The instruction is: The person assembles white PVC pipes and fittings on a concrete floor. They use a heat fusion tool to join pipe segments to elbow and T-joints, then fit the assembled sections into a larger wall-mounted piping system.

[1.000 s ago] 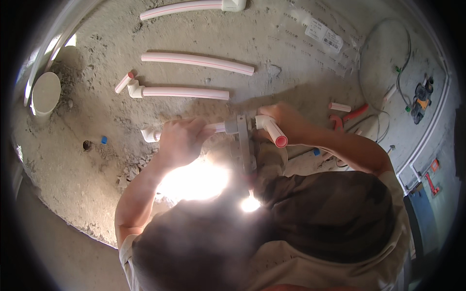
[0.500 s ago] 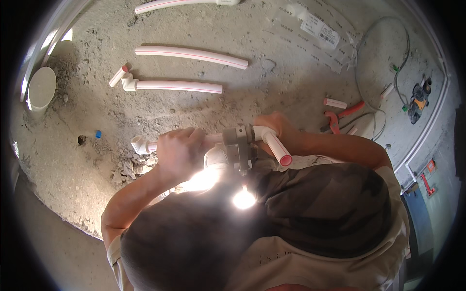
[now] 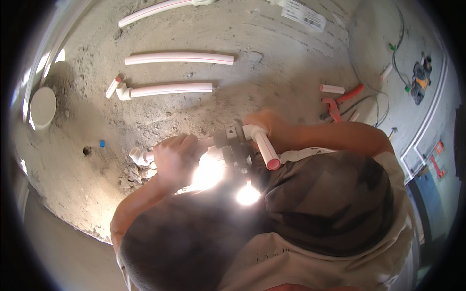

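Observation:
My left hand [image 3: 177,157] is closed around a white pipe with a red stripe [image 3: 206,141], which has a white elbow fitting [image 3: 140,156] at its far left end. The pipe's right end meets the grey metal heating head of a pipe fusion welder [image 3: 232,138]. On the other side of the head, my right hand [image 3: 267,125] is wrapped round a white elbow with a short pipe [image 3: 266,151], its open end showing pink inside and pointing toward me. Part of the welder's body is hidden by glare and a dark shape below.
Several white pipes [image 3: 179,58] lie on the dusty concrete floor ahead, one with an elbow. A red pipe cutter [image 3: 334,109] and a short pipe piece [image 3: 332,89] lie right. A power tool [image 3: 421,80], plastic bag [image 3: 303,17], blue cap [image 3: 102,144] and floor hole [image 3: 87,151] also show.
The view has turned slightly, so the floor things sit at shifted places. Both hands keep their hold on the pipe pieces at the welder.

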`<state>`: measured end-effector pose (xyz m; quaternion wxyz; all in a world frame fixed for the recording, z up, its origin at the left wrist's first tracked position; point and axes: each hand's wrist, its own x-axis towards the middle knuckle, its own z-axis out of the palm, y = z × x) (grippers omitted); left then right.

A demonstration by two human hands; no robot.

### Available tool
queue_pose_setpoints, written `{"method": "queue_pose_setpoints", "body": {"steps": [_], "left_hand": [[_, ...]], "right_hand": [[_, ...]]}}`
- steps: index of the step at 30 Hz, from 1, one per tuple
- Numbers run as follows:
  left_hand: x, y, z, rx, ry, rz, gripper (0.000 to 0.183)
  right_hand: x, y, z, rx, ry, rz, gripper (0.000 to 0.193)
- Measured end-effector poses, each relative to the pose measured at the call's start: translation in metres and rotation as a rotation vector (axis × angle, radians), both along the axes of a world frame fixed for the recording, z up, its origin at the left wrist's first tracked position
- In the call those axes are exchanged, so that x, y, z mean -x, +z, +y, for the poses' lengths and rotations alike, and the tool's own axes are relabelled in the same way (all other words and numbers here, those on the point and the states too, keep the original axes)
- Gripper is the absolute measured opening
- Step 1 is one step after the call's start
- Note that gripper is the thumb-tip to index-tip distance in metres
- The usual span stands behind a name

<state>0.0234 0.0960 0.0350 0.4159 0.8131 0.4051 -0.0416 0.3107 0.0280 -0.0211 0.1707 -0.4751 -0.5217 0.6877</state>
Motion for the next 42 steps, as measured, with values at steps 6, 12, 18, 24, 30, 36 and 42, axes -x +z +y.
{"method": "queue_pose_setpoints", "body": {"steps": [6,12,18,24,30,36,42], "left_hand": [[0.001,-0.002,0.0,0.025,0.009,0.002,0.02],[-0.004,-0.001,0.0,0.004,-0.016,0.039,0.021],[-0.007,0.006,0.001,-0.041,-0.031,0.013,0.022],[-0.007,0.004,-0.002,-0.059,-0.044,0.041,0.023],[-0.008,-0.005,0.0,-0.082,-0.073,0.065,0.027],[-0.011,-0.009,-0.002,-0.128,-0.091,0.131,0.032],[-0.014,-0.01,-0.005,-0.15,-0.065,0.172,0.035]], "right_hand": [[0.002,0.001,0.001,-0.016,0.081,-0.071,0.031],[0.002,0.004,0.004,-0.058,0.102,-0.148,0.035],[0.002,0.004,0.002,-0.013,0.015,-0.02,0.03],[0.001,0.001,0.002,-0.047,0.029,-0.017,0.029],[-0.003,-0.007,-0.001,-0.136,-0.035,0.02,0.021],[0.001,-0.025,-0.006,-0.242,-0.102,0.039,0.017],[0.001,-0.026,-0.012,-0.335,-0.124,-0.028,0.01]]}}
